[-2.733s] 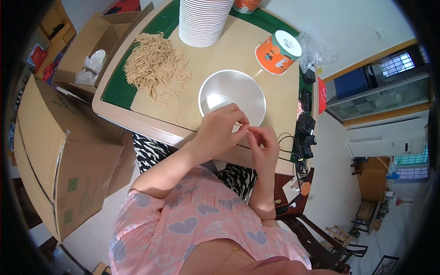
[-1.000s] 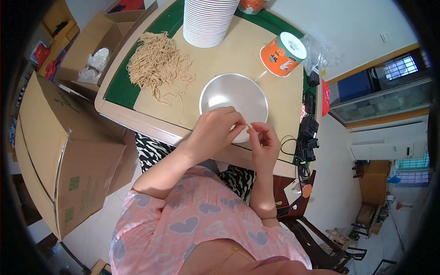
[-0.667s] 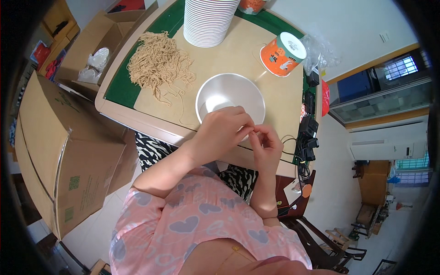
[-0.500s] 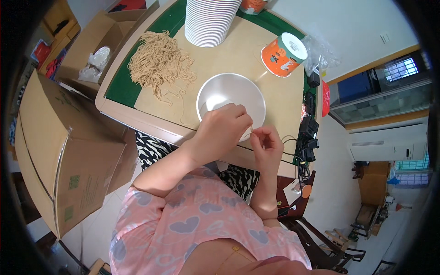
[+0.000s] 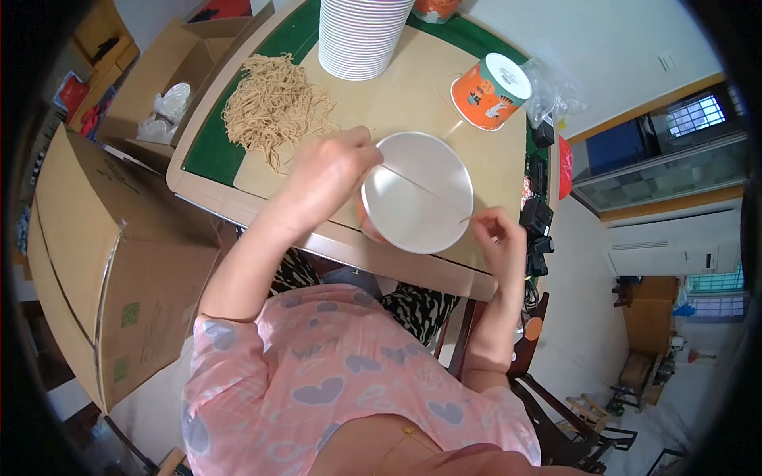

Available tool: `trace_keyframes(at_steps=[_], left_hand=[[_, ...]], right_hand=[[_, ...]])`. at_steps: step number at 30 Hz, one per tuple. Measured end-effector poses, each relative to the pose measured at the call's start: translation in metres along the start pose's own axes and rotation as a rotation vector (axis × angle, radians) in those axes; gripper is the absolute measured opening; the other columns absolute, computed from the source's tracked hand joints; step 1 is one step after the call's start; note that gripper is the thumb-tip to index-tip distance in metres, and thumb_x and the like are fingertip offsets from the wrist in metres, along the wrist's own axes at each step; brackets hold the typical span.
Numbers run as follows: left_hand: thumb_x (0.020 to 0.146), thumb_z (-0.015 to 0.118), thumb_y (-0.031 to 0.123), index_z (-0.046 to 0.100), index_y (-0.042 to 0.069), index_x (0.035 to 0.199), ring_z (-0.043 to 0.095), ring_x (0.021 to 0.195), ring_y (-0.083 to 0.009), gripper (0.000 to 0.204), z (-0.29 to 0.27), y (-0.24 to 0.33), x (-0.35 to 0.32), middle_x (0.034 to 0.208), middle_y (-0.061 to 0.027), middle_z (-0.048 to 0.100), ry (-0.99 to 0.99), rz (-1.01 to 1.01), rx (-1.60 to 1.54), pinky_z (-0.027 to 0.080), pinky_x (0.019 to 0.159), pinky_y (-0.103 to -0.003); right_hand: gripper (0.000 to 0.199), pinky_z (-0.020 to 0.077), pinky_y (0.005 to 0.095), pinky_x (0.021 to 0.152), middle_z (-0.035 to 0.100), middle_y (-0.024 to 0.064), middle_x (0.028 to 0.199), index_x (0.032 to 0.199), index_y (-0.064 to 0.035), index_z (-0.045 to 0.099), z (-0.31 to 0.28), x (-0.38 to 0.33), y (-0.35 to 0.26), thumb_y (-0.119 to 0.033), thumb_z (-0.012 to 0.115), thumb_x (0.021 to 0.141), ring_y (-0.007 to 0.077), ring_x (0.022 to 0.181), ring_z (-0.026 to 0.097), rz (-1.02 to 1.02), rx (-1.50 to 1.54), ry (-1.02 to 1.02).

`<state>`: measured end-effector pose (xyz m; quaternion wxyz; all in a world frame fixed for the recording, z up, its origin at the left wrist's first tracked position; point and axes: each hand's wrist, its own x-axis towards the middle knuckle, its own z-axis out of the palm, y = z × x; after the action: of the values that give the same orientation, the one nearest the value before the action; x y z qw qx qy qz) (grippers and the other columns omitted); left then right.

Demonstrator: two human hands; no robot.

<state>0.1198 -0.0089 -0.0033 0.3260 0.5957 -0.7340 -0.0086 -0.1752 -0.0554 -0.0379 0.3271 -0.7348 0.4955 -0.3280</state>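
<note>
A thin beige string (image 5: 425,191) runs taut between my two hands, across the mouth of a white-lined paper bucket (image 5: 418,230). My left hand (image 5: 332,176) pinches one end beside the bucket's left rim. My right hand (image 5: 502,238) pinches the other end just off the right rim, with a short tip sticking out. The bucket stands near the table's front edge, its opening turned toward me. Its inside looks bare, and a bit of orange outer wall shows at the left. A loose heap of the same beige strings (image 5: 274,111) lies beyond my left hand.
A tall stack of white paper buckets (image 5: 361,40) rises at the back. An orange printed bucket (image 5: 490,94) stands upside down at the back right, near a clear plastic bag (image 5: 556,91). Black adapters and cables (image 5: 537,214) line the right edge. Cardboard boxes (image 5: 151,262) flank the table's left.
My hands have spread apart from close together, left hand leftward and right hand rightward, drawing the string straight. The bucket has shifted slightly right and toward me.
</note>
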Motion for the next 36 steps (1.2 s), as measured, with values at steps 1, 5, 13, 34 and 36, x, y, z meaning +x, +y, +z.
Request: trace_keyframes(at_steps=[1, 5, 13, 34, 36], left_hand=[[0.076, 0.066, 0.006, 0.069, 0.006, 0.084, 0.064, 0.075, -0.0266, 0.009, -0.001, -0.004, 0.0, 0.079, -0.0071, 0.061, -0.038, 0.047, -0.005, 0.051, 0.063, -0.038], [0.077, 0.065, 0.008, 0.069, 0.007, 0.085, 0.063, 0.075, -0.0276, 0.008, 0.008, -0.004, -0.005, 0.08, -0.0078, 0.062, -0.084, 0.133, -0.063, 0.05, 0.064, -0.039], [0.08, 0.064, 0.007, 0.067, 0.004, 0.098, 0.065, 0.075, -0.0262, 0.019, 0.041, 0.025, -0.008, 0.079, -0.0105, 0.065, -0.171, 0.056, -0.327, 0.051, 0.065, -0.038], [0.094, 0.051, 0.004, 0.055, -0.006, 0.124, 0.06, 0.11, -0.0221, 0.032, 0.052, 0.065, -0.051, 0.12, -0.0147, 0.061, -0.437, -0.637, -1.828, 0.048, 0.09, -0.031], [0.094, 0.052, 0.004, 0.056, -0.004, 0.124, 0.06, 0.108, -0.0193, 0.031, 0.05, 0.071, -0.053, 0.118, -0.0125, 0.062, -0.436, -0.612, -1.786, 0.048, 0.09, -0.03]], right_hand=[[0.006, 0.0343, 0.0182, 0.054, 0.047, -0.0068, 0.061, 0.089, -0.0038, 0.065, -0.008, 0.01, -0.001, -0.001, 0.066, 0.084, 0.0022, 0.059, 0.042, 0.024, -0.017, -0.051], [0.004, 0.0352, 0.0189, 0.055, 0.046, -0.0051, 0.061, 0.09, -0.0033, 0.064, -0.024, 0.056, 0.002, -0.005, 0.062, 0.087, 0.0023, 0.059, 0.041, -0.016, -0.103, -0.152], [0.016, 0.0488, 0.0276, 0.065, 0.066, 0.0096, 0.078, 0.098, 0.0, 0.064, 0.004, 0.137, -0.001, -0.01, 0.065, 0.086, 0.0119, 0.068, 0.06, -0.249, -0.268, -0.004], [0.019, 0.0528, 0.0254, 0.072, 0.068, 0.0087, 0.094, 0.11, 0.0028, 0.061, 0.069, -0.067, -0.017, -0.005, 0.056, 0.093, 0.0134, 0.083, 0.065, 0.331, 0.844, -0.13], [0.018, 0.0534, 0.0271, 0.077, 0.068, 0.0104, 0.097, 0.109, 0.0023, 0.061, 0.079, -0.069, -0.002, -0.004, 0.056, 0.093, 0.015, 0.088, 0.065, 0.117, 0.568, -0.183]])
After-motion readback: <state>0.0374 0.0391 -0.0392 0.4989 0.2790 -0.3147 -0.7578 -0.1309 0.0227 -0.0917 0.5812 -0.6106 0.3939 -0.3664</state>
